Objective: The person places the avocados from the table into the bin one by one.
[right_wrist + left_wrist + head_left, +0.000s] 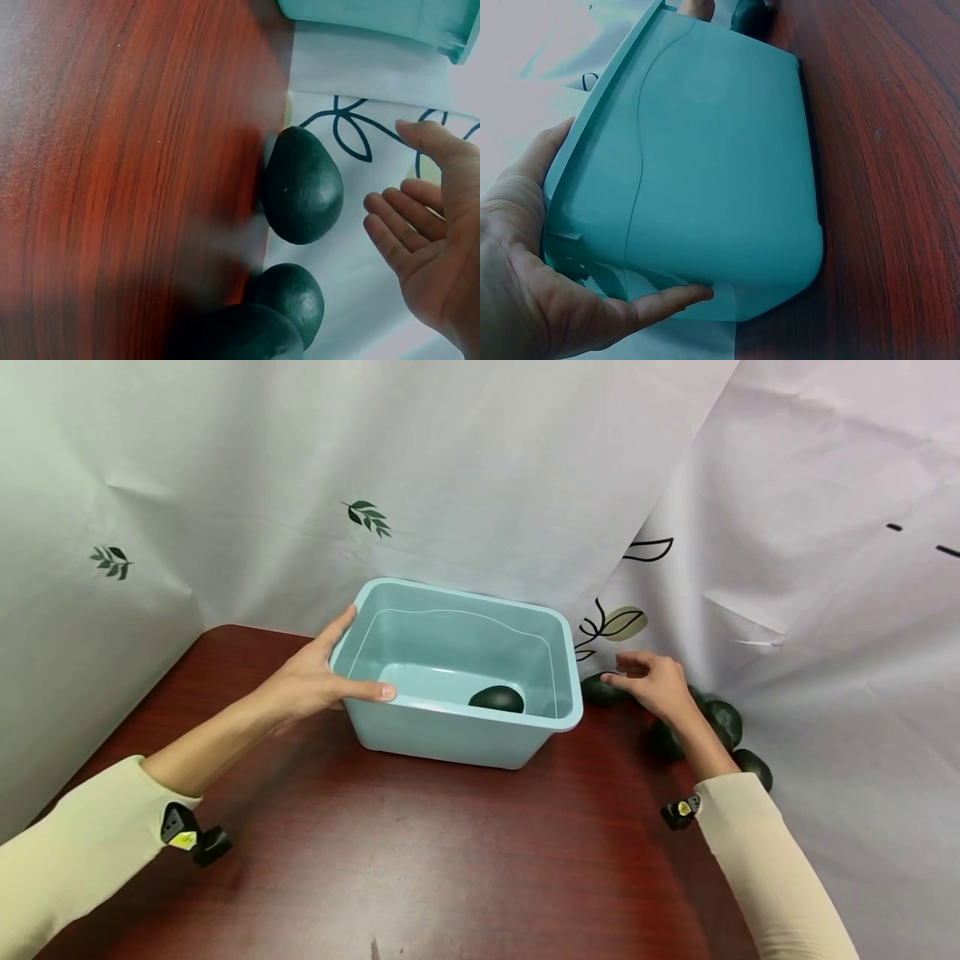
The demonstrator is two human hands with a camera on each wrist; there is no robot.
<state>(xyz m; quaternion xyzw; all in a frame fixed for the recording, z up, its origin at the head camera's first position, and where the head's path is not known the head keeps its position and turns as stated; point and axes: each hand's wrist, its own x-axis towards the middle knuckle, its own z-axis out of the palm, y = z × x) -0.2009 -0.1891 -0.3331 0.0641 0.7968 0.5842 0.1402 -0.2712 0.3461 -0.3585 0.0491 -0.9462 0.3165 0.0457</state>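
Observation:
A light-blue plastic tub [450, 735] stands on the table with one dark green avocado [497, 698] inside. My left hand [311, 681] grips the tub's left end, its thumb along the front rim and its fingers at the left rim. In the left wrist view, that hand [562, 292] spans the tub wall [720, 165]. To the right of the tub, my right hand [656, 685] hovers with nothing in it, near an avocado [600, 689] lying beside the tub. The right wrist view shows a gap between this hand [435, 240] and the nearest avocado [304, 187].
Several more avocados [723, 722] lie along the table's right edge, partly hidden by the right forearm. A white cloth with leaf prints [480, 485] hangs behind and at both sides of the reddish-brown wooden table [435, 852]. A small black camera sits on each sleeve.

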